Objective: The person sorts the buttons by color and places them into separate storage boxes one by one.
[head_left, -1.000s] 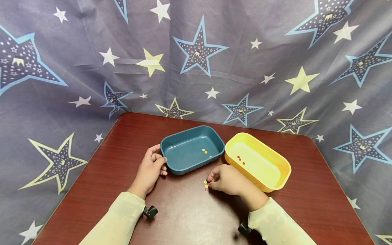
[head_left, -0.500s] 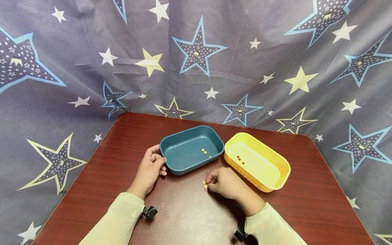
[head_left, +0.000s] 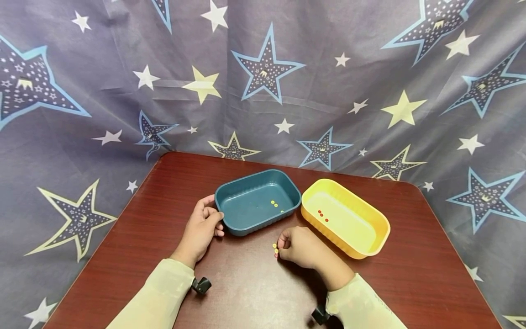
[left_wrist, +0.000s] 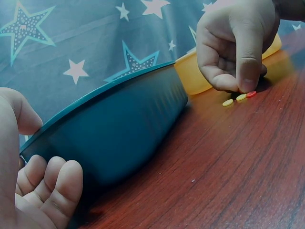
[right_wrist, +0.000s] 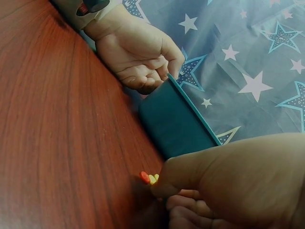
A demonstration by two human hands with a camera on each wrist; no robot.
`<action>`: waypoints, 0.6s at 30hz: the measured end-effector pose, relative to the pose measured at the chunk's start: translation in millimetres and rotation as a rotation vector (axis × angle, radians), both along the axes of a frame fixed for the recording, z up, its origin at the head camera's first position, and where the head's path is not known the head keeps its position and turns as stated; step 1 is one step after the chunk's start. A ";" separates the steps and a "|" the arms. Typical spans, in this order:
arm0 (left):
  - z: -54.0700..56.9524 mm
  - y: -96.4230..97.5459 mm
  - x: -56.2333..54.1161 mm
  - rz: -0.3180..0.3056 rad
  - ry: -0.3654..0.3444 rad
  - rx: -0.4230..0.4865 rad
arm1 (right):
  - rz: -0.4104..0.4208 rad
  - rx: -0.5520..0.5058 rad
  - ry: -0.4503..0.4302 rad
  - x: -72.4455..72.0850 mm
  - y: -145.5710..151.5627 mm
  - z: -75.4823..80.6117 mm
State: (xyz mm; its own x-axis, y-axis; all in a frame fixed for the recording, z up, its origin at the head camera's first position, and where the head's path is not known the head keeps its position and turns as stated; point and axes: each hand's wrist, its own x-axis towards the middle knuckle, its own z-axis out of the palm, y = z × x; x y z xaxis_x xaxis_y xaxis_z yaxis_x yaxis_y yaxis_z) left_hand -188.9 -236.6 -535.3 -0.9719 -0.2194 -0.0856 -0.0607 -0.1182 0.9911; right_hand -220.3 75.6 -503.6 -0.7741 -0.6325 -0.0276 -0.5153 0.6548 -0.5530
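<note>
My left hand [head_left: 200, 230] grips the left end of a teal plastic tray [head_left: 242, 226], thumb on the rim and other fingers against the outside wall. Inside that tray lie several small yellow discs [head_left: 276, 205], button-like. My right hand [head_left: 302, 246] is low over the table, fingers curled, thumb and index fingertips at a short row of loose discs. Two are yellow [left_wrist: 228, 102] and one is a red disc [left_wrist: 251, 94]; all lie on the wood, right by the thumb tip. Whether the fingertips pinch one is hidden.
A yellow plastic tray [head_left: 380, 237] with several small red discs [head_left: 321, 214] stands right of the teal one, nearly touching its corner. Both rest on a dark red wooden table [head_left: 246, 292]. A star-patterned curtain [head_left: 263, 123] hangs behind the table.
My right hand has shifted slightly toward me, with its fingertips still at the loose discs. The left hand, both trays and the discs stay where they were.
</note>
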 end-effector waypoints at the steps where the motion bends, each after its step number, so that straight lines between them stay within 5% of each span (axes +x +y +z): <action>1: 0.0 0.1 -0.1 0.000 0.000 0.001 | 0.001 0.002 0.013 0.1 0.2 -0.1; 8: 0.7 0.1 -1.0 0.003 0.005 -0.002 | 0.014 -0.018 0.054 0.2 1.8 -0.6; 18: -0.9 -0.2 -0.9 0.002 0.001 -0.001 | 0.047 -0.119 -0.025 -0.7 6.5 -6.6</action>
